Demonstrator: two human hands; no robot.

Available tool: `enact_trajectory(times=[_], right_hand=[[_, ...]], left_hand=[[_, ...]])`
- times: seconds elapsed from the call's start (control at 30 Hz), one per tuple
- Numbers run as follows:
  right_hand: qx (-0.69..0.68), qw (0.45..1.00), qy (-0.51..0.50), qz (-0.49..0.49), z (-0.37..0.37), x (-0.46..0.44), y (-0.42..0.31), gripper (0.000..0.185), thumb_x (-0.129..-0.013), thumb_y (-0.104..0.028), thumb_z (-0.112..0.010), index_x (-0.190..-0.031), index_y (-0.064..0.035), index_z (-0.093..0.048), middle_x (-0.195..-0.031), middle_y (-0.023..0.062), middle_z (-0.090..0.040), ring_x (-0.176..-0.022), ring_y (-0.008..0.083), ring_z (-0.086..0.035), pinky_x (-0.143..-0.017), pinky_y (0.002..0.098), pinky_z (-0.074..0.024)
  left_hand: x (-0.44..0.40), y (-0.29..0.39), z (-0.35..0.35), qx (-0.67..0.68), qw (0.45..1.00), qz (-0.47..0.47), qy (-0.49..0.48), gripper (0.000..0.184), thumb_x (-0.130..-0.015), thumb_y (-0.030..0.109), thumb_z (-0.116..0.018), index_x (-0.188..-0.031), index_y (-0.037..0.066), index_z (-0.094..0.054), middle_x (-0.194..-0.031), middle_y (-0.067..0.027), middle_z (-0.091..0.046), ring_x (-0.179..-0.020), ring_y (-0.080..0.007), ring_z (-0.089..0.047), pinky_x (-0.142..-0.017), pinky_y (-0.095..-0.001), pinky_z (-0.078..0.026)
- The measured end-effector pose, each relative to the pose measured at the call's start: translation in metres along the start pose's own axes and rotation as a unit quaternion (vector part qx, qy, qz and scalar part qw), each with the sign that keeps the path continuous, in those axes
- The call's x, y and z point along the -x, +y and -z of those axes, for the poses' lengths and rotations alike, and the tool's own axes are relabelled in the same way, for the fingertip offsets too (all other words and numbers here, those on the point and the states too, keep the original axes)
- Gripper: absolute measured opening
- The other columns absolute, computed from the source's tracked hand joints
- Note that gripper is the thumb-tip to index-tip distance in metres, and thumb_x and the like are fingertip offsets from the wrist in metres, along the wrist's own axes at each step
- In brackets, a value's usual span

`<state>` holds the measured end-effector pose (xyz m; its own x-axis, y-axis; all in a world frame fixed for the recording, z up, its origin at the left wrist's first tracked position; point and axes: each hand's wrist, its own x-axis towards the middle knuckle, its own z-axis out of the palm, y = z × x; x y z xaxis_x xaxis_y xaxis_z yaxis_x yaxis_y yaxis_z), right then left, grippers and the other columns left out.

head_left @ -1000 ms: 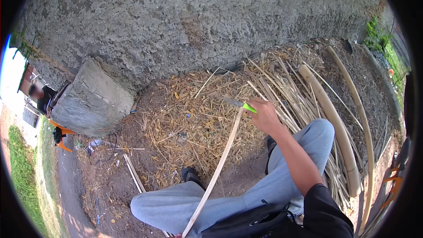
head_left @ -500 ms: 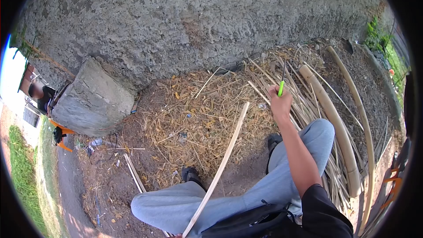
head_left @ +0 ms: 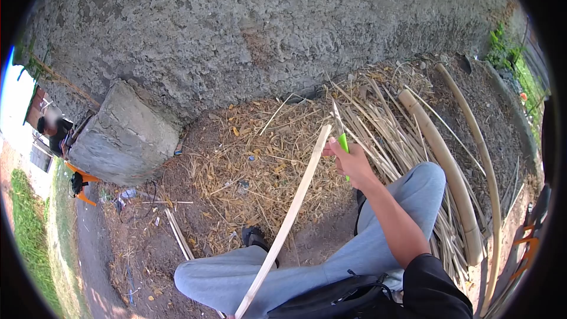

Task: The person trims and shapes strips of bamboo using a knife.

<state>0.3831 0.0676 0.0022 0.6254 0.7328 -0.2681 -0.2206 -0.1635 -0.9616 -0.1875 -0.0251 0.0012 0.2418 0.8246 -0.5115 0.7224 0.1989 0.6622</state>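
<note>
No lettering, label, brand, number or sign can be read anywhere in view

Lime-green knife handle point(head_left: 343, 142), pale cream strip point(head_left: 285, 218), grey trousers point(head_left: 230, 280)
</note>
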Motion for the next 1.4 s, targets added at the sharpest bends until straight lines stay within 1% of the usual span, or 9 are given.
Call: enact_trajectory(times=[0.2,0.5,0.57,0.77,0.83,0.93,1.0,1.2,1.4], right_hand=[[-0.264,0.953,-0.149,0.006,-0.007,0.018,-0.015,0.046,-0.103,-0.035,-0.048,-0.124,0.0056,-0.055,-0.104,0.0184,-0.070,-0.045,0.0009,-0.031,-0.039,0.0214,-0.0261],[-0.027,0.995,-0.027,0.096,-0.040,0.039,0.027,0.034,-0.098,-0.029,-0.060,-0.107,0.0032,-0.065,-0.077,0.0051,-0.069,-0.050,0.0041,-0.042,-0.045,0.0263,-0.0352],[0.020,0.967,-0.003,0.253,-0.050,0.044,0.043,0.036,-0.098,-0.031,-0.059,-0.103,0.0039,-0.064,-0.069,0.0036,-0.066,-0.054,0.0060,-0.049,-0.048,0.0291,-0.0398],[0.275,0.924,-0.162,0.211,-0.059,0.112,0.053,0.031,-0.098,-0.030,-0.053,-0.090,-0.0006,-0.057,-0.066,0.0170,-0.063,-0.056,0.0352,-0.062,-0.050,0.0438,-0.0471],[0.307,0.899,-0.201,0.239,-0.065,0.127,0.052,0.029,-0.097,-0.030,-0.054,-0.089,-0.0017,-0.056,-0.066,0.0185,-0.063,-0.058,0.0402,-0.062,-0.050,0.0472,-0.0472],[0.324,0.869,-0.214,0.306,-0.070,0.139,0.046,0.029,-0.095,-0.031,-0.058,-0.091,-0.0017,-0.055,-0.068,0.0183,-0.063,-0.056,0.0391,-0.062,-0.049,0.0480,-0.0473],[0.330,0.858,-0.230,0.320,-0.074,0.141,0.045,0.030,-0.094,-0.031,-0.061,-0.089,-0.0017,-0.055,-0.070,0.0180,-0.063,-0.057,0.0386,-0.062,-0.049,0.0469,-0.0477],[0.329,0.842,-0.277,0.325,-0.077,0.135,0.067,0.033,-0.094,-0.034,-0.060,-0.089,-0.0016,-0.056,-0.071,0.0177,-0.064,-0.058,0.0381,-0.063,-0.049,0.0457,-0.0478],[0.365,0.833,-0.249,0.334,-0.078,0.135,0.071,0.030,-0.096,-0.031,-0.055,-0.089,-0.0018,-0.052,-0.071,0.0173,-0.062,-0.054,0.0390,-0.060,-0.049,0.0482,-0.0469]], left_hand=[[0.014,0.072,0.040,-0.195,0.944,-0.134,0.231,0.033,-0.094,0.028,-0.060,-0.074,0.001,-0.064,-0.055,-0.0143,-0.050,-0.046,-0.0263,-0.046,-0.049,-0.0421,-0.038],[-0.006,0.117,-0.013,-0.278,0.926,-0.038,0.253,0.023,-0.089,0.031,-0.066,-0.088,0.009,-0.071,-0.070,-0.0183,-0.064,-0.065,-0.0367,-0.064,-0.061,-0.0457,-0.049],[-0.010,0.124,-0.020,-0.275,0.932,-0.019,0.237,0.023,-0.090,0.032,-0.065,-0.091,0.010,-0.071,-0.073,-0.0185,-0.066,-0.069,-0.0382,-0.065,-0.063,-0.0473,-0.049],[-0.035,0.125,-0.053,-0.145,0.969,-0.119,0.163,0.017,-0.092,0.019,-0.060,-0.100,0.005,-0.065,-0.087,-0.0210,-0.064,-0.079,-0.0429,-0.061,-0.069,-0.0479,-0.049],[-0.032,0.141,-0.062,-0.114,0.971,-0.130,0.164,0.019,-0.094,0.021,-0.058,-0.098,0.003,-0.062,-0.085,-0.0189,-0.062,-0.079,-0.0404,-0.060,-0.071,-0.0466,-0.048],[-0.047,0.130,-0.072,-0.025,0.953,-0.189,0.236,0.026,-0.098,0.028,-0.056,-0.088,0.004,-0.061,-0.068,-0.0077,-0.056,-0.060,-0.0244,-0.056,-0.056,-0.0377,-0.044],[-0.053,0.121,-0.072,0.110,0.973,-0.139,0.145,0.043,-0.104,0.032,-0.048,-0.075,0.001,-0.058,-0.061,0.0021,-0.048,-0.055,-0.0059,-0.043,-0.048,-0.0256,-0.034],[-0.061,0.133,-0.077,0.204,0.977,-0.051,0.034,0.029,-0.100,0.025,-0.057,-0.101,-0.002,-0.065,-0.063,0.0031,-0.052,-0.055,-0.0023,-0.044,-0.050,-0.0204,-0.036],[-0.066,0.126,-0.080,0.248,0.968,-0.032,-0.029,0.031,-0.103,0.025,-0.051,-0.098,-0.003,-0.066,-0.060,0.0037,-0.049,-0.052,-0.0020,-0.040,-0.048,-0.0205,-0.031]])
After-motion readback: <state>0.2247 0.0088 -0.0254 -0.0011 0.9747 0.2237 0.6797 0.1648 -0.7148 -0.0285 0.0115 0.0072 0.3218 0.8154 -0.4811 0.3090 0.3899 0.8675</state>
